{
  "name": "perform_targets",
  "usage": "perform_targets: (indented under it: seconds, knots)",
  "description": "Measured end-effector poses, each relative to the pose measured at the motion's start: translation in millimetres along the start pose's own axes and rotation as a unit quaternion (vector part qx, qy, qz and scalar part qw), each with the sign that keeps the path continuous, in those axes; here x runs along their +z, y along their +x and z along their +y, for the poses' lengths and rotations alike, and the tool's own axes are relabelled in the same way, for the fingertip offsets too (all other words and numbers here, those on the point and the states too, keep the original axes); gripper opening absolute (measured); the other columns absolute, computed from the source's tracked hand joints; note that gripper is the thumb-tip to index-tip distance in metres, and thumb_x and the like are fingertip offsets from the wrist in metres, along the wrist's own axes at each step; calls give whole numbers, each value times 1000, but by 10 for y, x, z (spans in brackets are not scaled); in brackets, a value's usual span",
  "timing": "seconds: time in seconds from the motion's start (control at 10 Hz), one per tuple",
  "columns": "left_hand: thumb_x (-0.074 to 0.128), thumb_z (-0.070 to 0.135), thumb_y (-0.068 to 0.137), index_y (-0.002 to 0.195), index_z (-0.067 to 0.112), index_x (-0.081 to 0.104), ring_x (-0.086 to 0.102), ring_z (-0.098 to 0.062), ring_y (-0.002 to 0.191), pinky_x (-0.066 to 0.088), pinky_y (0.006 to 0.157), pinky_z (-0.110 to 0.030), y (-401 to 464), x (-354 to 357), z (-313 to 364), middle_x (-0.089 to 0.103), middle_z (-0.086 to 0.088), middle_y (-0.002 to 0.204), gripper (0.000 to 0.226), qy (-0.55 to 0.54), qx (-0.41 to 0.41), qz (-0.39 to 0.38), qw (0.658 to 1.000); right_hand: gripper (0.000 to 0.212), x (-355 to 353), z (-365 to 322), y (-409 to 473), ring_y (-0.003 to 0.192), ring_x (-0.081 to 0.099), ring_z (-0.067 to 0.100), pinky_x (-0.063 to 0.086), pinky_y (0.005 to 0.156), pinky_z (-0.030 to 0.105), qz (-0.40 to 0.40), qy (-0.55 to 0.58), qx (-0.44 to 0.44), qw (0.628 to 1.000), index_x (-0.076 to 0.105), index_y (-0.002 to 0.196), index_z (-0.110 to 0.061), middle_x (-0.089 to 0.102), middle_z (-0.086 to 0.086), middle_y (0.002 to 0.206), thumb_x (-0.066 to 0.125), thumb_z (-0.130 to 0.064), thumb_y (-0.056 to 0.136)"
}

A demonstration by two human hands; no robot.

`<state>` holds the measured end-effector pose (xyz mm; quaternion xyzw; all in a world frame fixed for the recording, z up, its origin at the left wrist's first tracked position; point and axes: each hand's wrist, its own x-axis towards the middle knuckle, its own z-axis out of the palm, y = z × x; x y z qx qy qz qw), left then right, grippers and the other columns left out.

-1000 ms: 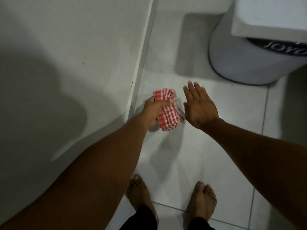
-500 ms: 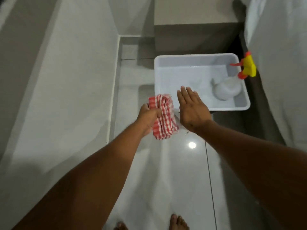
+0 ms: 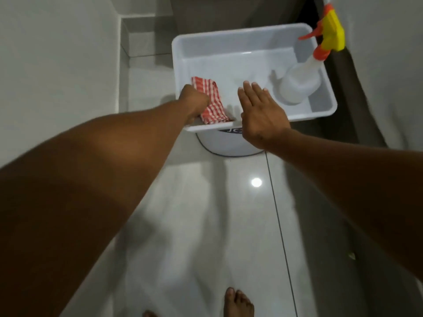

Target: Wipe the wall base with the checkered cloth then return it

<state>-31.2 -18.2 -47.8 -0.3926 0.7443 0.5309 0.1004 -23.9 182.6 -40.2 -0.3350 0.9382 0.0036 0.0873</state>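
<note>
The red-and-white checkered cloth (image 3: 210,99) hangs bunched inside the near left corner of a white plastic tub (image 3: 242,33). My left hand (image 3: 194,102) is closed around the cloth, reaching over the tub's near rim. My right hand (image 3: 261,113) is flat with fingers spread, held over the tub's near rim, holding nothing. The white wall and its base strip (image 3: 122,65) run along the left side.
A white spray bottle (image 3: 299,85) with an orange and yellow trigger stands in the tub's right side. The tub rests on a round white bucket (image 3: 226,143). Glossy tiled floor (image 3: 206,225) stretches toward my bare feet (image 3: 238,303). A dark gap lies to the right.
The view has risen from the floor by the wall to the tub. My left hand has carried the cloth forward into the tub's near left corner, and my open right hand came along beside it.
</note>
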Motion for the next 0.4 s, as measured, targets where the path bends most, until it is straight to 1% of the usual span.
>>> perform_targets:
  seconds: [0.1, 0.2, 0.3, 0.4]
  knots:
    - [69, 4, 86, 141, 5, 36, 54, -35, 124, 50, 102, -38, 10, 84, -74, 47, -20, 141, 65, 250, 129, 66, 957, 67, 69, -9, -69, 159, -1, 30, -3, 126, 40, 6, 4, 15, 1000, 5, 162, -7, 1, 14, 172, 31, -25, 103]
    - [65, 7, 89, 139, 4, 45, 45, -37, 128, 44, 106, -44, -51, 112, -116, 44, -20, 141, 54, 413, 273, 132, 859, 66, 56, -23, -138, 159, 0, 31, -3, 126, 40, 9, 6, 17, 1000, 6, 162, -6, 2, 15, 172, 31, -23, 104]
    - [58, 12, 91, 124, 1, 59, 54, -38, 118, 46, 100, -45, -213, -38, -91, 58, -21, 127, 34, 504, 301, 75, 806, 66, -165, -67, -180, 159, -1, 30, -7, 124, 38, 33, 4, 19, 999, 5, 162, -6, 1, 15, 172, 30, -25, 104]
    - [49, 40, 98, 153, 3, 23, 21, -38, 151, 18, 123, -50, -417, -197, -16, 26, -22, 161, 72, 525, 326, 102, 780, 64, -539, -37, -310, 159, 0, 30, -8, 122, 37, 69, 4, 7, 998, 7, 162, -7, 3, 14, 171, 26, -33, 106]
